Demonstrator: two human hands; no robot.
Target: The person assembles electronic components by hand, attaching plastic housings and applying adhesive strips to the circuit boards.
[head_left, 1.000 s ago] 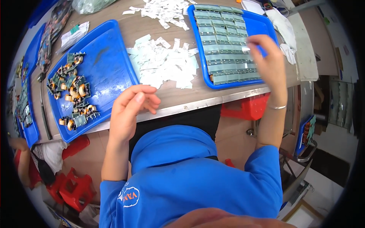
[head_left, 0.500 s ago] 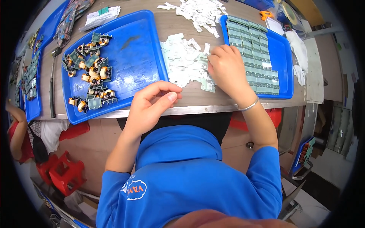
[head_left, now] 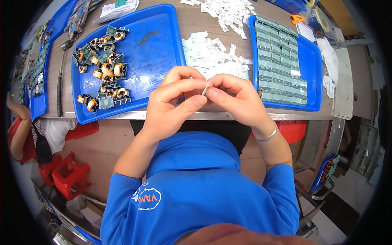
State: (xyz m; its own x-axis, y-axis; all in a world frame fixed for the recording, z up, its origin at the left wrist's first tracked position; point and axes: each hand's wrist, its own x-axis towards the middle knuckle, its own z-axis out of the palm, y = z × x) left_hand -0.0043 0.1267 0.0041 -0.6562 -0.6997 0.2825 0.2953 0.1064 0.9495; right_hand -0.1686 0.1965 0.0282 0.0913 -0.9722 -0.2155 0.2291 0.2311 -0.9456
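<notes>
My left hand (head_left: 171, 104) and my right hand (head_left: 241, 102) meet in front of me at the table's near edge. Between their thumbs and fingertips they pinch a small pale slip (head_left: 205, 90), seen nearly edge-on. Just beyond the fingers lies a loose pile of white paper-like slips (head_left: 216, 61), partly hidden by my hands. Left of it, a blue tray (head_left: 153, 53) holds several green circuit boards with orange-and-white wound parts (head_left: 107, 69) along its left side. To the right, another blue tray (head_left: 313, 81) bears flat rows of green boards (head_left: 281, 65).
More white slips (head_left: 228, 12) are heaped farther back. A long dark-handled tool (head_left: 60, 85) lies left of the left tray. An orange tool (head_left: 297, 18) rests beyond the right tray. Red stools (head_left: 71, 175) stand below at left, near another person's arm (head_left: 18, 130).
My right hand has come left and nearer from the slip pile, bringing a slip to my left hand. The left hand has closed on it. The view has shifted slightly.
</notes>
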